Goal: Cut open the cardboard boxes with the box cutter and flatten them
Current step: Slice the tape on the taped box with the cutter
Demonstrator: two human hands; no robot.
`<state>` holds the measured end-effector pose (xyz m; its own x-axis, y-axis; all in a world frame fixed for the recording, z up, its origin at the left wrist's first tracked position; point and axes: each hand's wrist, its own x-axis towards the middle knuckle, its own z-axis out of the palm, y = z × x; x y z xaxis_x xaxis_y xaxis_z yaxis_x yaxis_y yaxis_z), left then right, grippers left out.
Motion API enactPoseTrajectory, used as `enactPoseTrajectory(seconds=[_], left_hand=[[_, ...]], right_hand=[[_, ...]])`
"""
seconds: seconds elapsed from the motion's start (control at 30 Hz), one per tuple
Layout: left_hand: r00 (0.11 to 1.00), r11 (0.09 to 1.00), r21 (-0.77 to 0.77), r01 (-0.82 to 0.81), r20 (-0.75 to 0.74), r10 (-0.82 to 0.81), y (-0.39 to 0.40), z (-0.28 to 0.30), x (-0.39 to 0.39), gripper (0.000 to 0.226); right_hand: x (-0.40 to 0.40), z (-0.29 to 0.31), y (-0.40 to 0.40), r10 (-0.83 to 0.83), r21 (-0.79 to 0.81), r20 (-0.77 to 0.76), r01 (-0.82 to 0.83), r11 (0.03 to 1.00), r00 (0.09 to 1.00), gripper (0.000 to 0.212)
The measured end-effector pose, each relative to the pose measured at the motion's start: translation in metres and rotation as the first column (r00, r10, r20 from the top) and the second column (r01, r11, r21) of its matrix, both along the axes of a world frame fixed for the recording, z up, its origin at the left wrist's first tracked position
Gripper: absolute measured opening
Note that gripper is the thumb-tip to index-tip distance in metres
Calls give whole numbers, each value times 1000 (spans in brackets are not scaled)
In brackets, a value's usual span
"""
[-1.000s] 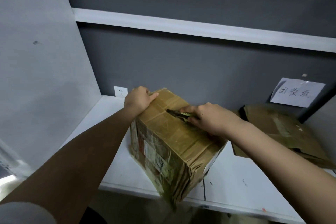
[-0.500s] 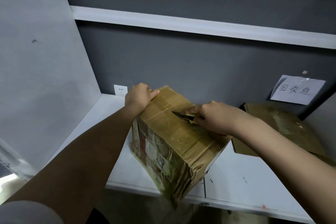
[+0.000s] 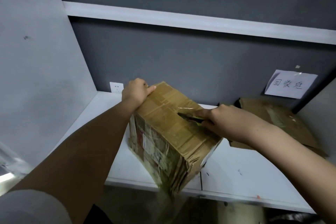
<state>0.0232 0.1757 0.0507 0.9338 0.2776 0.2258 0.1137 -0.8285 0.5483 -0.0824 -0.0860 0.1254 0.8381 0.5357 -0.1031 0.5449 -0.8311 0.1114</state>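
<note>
A taped cardboard box (image 3: 169, 132) stands on the white shelf (image 3: 91, 120), one corner jutting past the shelf's front edge. Clear tape covers the box's top face, and torn labels run down its left side. The left hand (image 3: 135, 91) grips the box's far left top corner, fingers curled over the edge and thumb lying along the top. The right hand (image 3: 223, 122) rests on the right part of the box top, fingers closed around a box cutter (image 3: 190, 117). The cutter's dark blade end points left toward the box's middle and sits in the taped seam, with a slit showing in the tape around it. To the right of the box, flattened cardboard (image 3: 278, 123) lies on the shelf against the dark back wall (image 3: 181, 63). Above that cardboard, a paper sign (image 3: 291, 83) with handwritten characters is taped to the wall. Behind the box's left corner, a white wall socket (image 3: 116, 87) sits just above the shelf surface.
</note>
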Motion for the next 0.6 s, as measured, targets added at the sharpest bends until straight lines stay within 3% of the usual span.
enactPoseTrajectory(seconds=[0.27, 0.4, 0.5, 0.6], left_hand=[[999, 998, 52, -46, -17, 47, 8, -5, 3, 48], [994, 960, 260, -109, -1, 113, -6, 1, -1, 54], [993, 888, 457, 56, 67, -97, -20, 8, -22, 55], [894, 814, 407, 414, -11, -448, -31, 9, -67, 72]], right_hand=[[-39, 12, -38, -73, 33, -32, 74, 997, 997, 51], [-45, 2, -46, -114, 38, 18, 113, 993, 993, 47], [-43, 1, -47, -114, 58, -7, 114, 992, 993, 44], [-32, 5, -46, -139, 114, -93, 149, 982, 986, 39]])
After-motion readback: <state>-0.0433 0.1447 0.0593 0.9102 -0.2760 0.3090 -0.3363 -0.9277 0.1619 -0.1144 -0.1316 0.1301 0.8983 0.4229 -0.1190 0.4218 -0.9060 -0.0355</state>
